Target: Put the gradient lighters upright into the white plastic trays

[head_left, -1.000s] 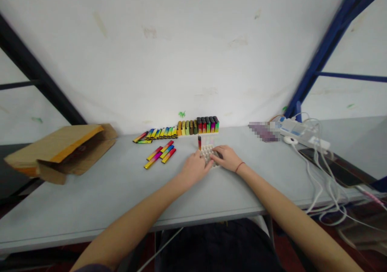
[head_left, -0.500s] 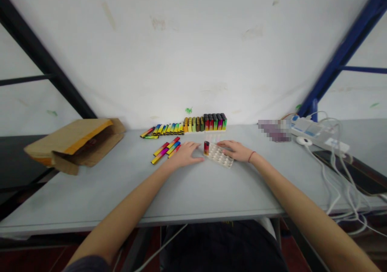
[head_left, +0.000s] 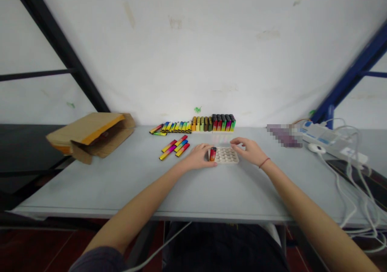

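Fingers of the left hand [head_left: 199, 157] bracket the nine-o'clock end of a white rectangular tray with rows of round hollows [head_left: 227, 155], thumb along its near edge and fingertips toward the far one; how firmly they grip cannot be told. The right hand [head_left: 248, 151], just beyond the tray's two-o'clock corner, has its fingers loosely bent, with nothing visible in them; whether they touch the rim is unclear.

One shiny red cylinder with a dark top [head_left: 213, 155] stands upright at the tray's nine-o'clock end, beside the left hand. From the tray, with twelve toward the wall, loose metallic multicoloured sticks [head_left: 175, 147] lie on the grey tabletop [head_left: 229, 191] near ten o'clock. A block of upright black-topped multicoloured cylinders [head_left: 223, 122] stands at twelve, touching or just beside a yellow-to-olive group [head_left: 202, 123] at eleven. Well apart, toward three, lies a white power strip [head_left: 335, 141].
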{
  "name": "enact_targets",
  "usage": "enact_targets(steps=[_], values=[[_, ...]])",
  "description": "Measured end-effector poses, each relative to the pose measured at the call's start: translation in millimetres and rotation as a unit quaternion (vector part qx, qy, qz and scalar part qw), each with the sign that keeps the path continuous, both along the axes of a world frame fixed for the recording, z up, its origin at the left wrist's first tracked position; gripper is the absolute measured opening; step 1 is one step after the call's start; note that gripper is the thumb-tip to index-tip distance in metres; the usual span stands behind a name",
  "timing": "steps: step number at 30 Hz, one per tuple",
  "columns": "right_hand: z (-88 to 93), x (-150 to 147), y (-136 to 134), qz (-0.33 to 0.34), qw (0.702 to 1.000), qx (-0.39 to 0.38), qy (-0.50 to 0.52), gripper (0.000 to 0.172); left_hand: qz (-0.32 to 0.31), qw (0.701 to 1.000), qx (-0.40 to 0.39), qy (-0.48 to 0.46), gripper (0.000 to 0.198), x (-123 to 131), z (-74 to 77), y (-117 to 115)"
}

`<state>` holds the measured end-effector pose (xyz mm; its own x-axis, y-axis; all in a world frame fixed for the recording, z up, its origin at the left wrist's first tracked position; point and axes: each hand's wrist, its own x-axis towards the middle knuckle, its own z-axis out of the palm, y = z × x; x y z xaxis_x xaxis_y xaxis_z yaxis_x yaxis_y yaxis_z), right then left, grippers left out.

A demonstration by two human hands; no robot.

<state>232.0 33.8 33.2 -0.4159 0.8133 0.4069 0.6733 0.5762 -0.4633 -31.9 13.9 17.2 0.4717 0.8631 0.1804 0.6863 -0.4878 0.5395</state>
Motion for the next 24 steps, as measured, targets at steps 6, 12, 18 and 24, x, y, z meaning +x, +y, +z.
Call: enact_targets(steps=[6,12,18,24], values=[[18.4,-31.4,15.3,0.065,0.998,-0.026,-0.004,0.021,-0.004,0.999,-0.035,-0.013,0.085,-12.1,7.4,-20.3],[17.2,-112.0,55.1,0.25,0.964,-0.066,-0.055,0.04,0.058,0.994,-0.062,0.071,0.087,-33.4,12.5,-59.9],[5.1,-157.5,76.3,0.321,0.935,-0.067,-0.136,0.044,0.084,0.993,0.001,0.082,0.073,-32.7,3.7,-75.0],[8.7,-158.7,75.9,0.311,0.934,-0.025,-0.176,0.028,0.117,0.989,0.022,0.093,0.089,-21.2,-3.5,-54.5]])
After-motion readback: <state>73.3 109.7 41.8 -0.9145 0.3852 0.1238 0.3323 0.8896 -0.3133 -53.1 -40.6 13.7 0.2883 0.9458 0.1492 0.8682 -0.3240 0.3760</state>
